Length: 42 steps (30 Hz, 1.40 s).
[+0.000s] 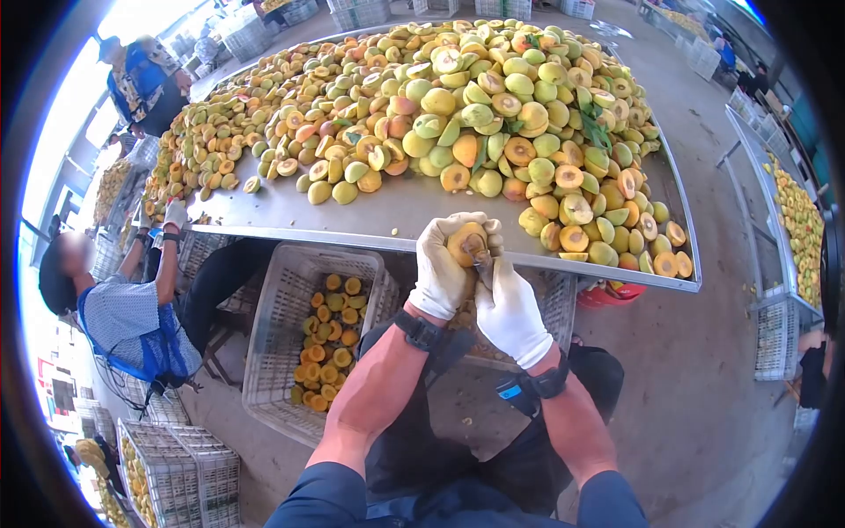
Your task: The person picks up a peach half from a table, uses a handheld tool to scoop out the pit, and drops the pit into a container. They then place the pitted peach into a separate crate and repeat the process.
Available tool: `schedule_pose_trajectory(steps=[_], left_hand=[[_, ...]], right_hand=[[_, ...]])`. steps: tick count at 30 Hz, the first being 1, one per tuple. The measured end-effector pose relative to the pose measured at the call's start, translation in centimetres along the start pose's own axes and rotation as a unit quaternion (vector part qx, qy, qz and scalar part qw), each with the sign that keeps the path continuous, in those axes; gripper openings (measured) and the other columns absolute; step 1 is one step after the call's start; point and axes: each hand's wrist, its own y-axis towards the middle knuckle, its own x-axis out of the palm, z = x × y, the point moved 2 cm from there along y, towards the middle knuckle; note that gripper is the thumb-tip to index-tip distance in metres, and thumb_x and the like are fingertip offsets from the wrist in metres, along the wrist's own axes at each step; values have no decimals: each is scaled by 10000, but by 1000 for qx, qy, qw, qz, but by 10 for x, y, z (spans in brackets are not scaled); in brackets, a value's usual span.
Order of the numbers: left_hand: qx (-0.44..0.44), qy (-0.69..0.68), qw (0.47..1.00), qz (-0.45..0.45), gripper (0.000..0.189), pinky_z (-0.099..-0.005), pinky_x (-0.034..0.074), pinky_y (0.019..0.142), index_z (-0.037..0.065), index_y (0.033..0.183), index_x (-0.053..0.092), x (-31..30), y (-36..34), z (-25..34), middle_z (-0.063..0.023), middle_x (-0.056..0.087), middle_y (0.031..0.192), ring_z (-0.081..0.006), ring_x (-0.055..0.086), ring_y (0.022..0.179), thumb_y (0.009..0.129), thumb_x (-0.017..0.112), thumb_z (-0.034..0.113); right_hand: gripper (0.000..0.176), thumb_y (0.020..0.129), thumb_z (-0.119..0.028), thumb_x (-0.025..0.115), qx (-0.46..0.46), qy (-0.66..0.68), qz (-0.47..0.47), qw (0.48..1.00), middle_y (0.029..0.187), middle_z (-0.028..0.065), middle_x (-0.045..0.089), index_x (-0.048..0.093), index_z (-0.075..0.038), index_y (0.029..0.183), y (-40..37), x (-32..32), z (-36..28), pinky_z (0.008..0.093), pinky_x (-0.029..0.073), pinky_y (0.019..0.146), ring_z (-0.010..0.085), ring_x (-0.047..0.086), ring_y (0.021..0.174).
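My left hand (437, 275), in a white work glove, is closed around a yellow peach half (464, 243) with its cut face turned up. Gloved in white as well, my right hand (514, 310) grips a small pitting tool (481, 259), whose dark metal end meets the middle of the cut face. Its handle is mostly hidden by my fingers. Both hands are close together just off the front edge of a metal table (352, 217). On that table lies a big heap of halved peaches (431, 114), many showing brown pit centres.
Below the table at left stands a plastic crate (264, 352) with hollowed peach halves (327, 352). Another crate (556, 304) is partly hidden behind my hands. A seated co-worker (132, 308) in white gloves works at the left; another person (141, 84) stands beyond. More crates (198, 475) stand lower left.
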Motion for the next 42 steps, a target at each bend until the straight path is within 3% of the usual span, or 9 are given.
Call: schedule_pose_trajectory(steps=[3,11,17,21,23,26,29,32,42], left_hand=[[1,-17,1000,-2,314,-372,514,792,-20,1006,606,-3,1,1,-149,594,919,-254,586,821,898,487,250],[33,122,992,7,432,-322,513,766,-35,1253,544,1,-5,1,-107,605,903,-211,586,789,895,539,207],[-7,67,997,-27,486,-309,517,747,-51,1271,528,-9,-3,3,-111,621,860,-214,600,781,846,552,182],[-31,97,994,-50,487,-312,519,743,-59,1251,543,-11,-3,9,-112,640,831,-218,615,770,829,556,184],[-54,232,970,-58,453,-303,521,725,-64,1208,573,-10,-4,14,-109,658,827,-213,626,761,830,571,186],[-36,263,962,-68,390,-300,524,687,-65,1168,598,-3,-5,14,-118,660,828,-206,624,723,840,584,145],[43,247,968,24,329,-302,524,630,-54,1147,607,-2,-4,2,-127,660,815,-202,620,670,854,582,94],[61,236,968,64,245,-315,529,559,-23,1097,632,-7,-3,-2,-125,664,765,-195,621,600,873,604,71],[53,181,981,48,278,-317,532,582,-41,1097,589,0,-4,-7,-100,594,698,-211,596,598,842,556,63]], right_hand=[[278,857,7,588,-13,-2,7,1000,873,291,624,501,36,1120,0,1,1,496,496,670,500,604,841],[292,839,28,570,-2,29,5,1000,850,300,616,474,42,1114,-1,9,6,502,496,667,505,601,836],[273,826,11,569,28,11,-34,999,810,311,608,467,50,1077,-5,10,4,510,487,652,508,601,810],[268,825,6,570,37,26,-59,997,813,314,608,464,48,1068,-8,5,4,513,481,648,506,602,806],[265,824,-8,588,41,16,-96,994,815,306,610,467,42,1054,-11,4,8,502,480,650,505,601,812],[250,823,-26,608,52,62,-107,991,828,298,614,468,27,1024,-11,-2,8,488,479,660,499,602,841],[221,821,-31,614,61,68,-85,992,808,272,601,470,12,983,-16,6,15,463,481,663,484,603,805],[196,822,-36,612,98,91,-93,987,799,245,584,468,1,950,-17,11,12,445,479,681,450,594,770],[192,830,-54,601,73,110,-118,984,839,187,579,501,-1,986,-17,5,20,419,481,721,359,593,775]])
